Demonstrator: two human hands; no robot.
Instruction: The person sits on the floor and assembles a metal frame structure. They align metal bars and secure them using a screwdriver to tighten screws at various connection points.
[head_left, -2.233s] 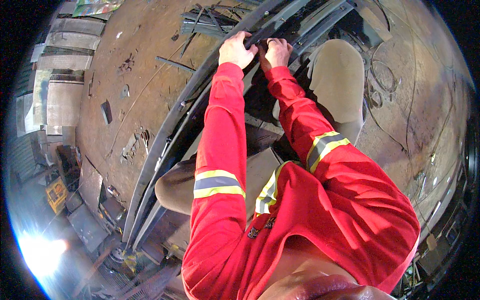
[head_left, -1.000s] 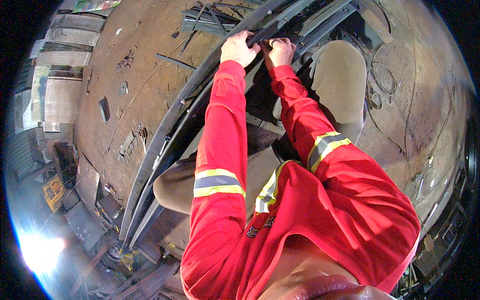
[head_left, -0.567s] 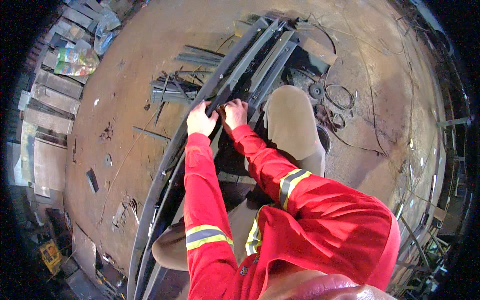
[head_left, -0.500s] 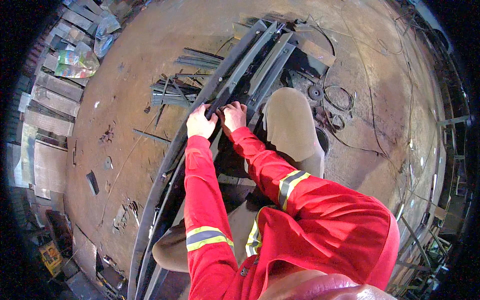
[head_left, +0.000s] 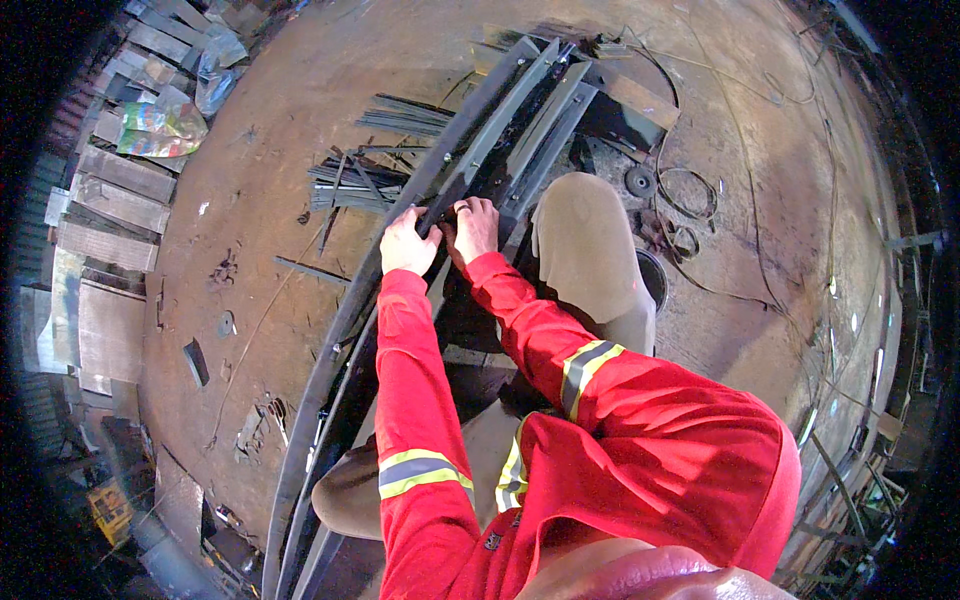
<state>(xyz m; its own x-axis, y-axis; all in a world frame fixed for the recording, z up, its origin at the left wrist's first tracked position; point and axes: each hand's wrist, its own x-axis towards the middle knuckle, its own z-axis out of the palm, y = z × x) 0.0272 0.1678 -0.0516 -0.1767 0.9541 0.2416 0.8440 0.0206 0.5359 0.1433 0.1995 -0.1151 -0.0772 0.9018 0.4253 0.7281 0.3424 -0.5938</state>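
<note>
Long dark metal beams [head_left: 463, 135] run lengthwise in front of me, from the lower left to the upper middle, with small bolts or studs along them. My left hand [head_left: 408, 245] curls its fingers over the outer beam, the thumb turned toward the other hand. Close beside it, my right hand [head_left: 474, 233] is closed with bent fingers at the inner side of that beam. Whatever lies between its fingertips is hidden. Narrower angled metal bars [head_left: 548, 120] lie alongside, just beyond my right hand. My knees are on either side of the lower part of the beams.
Thin metal strips [head_left: 352, 183] lie piled left of the beams. A looped cable [head_left: 690, 212] and a small dark wheel [head_left: 640, 181] rest on the floor at right. Flat plates [head_left: 118, 205] and a plastic bag [head_left: 162, 130] line the far left. A yellow object [head_left: 108, 512] stands lower left.
The whole view has shifted slightly to the right. My hands stay at the same spot on the beam, with the right fingers slightly re-posed.
</note>
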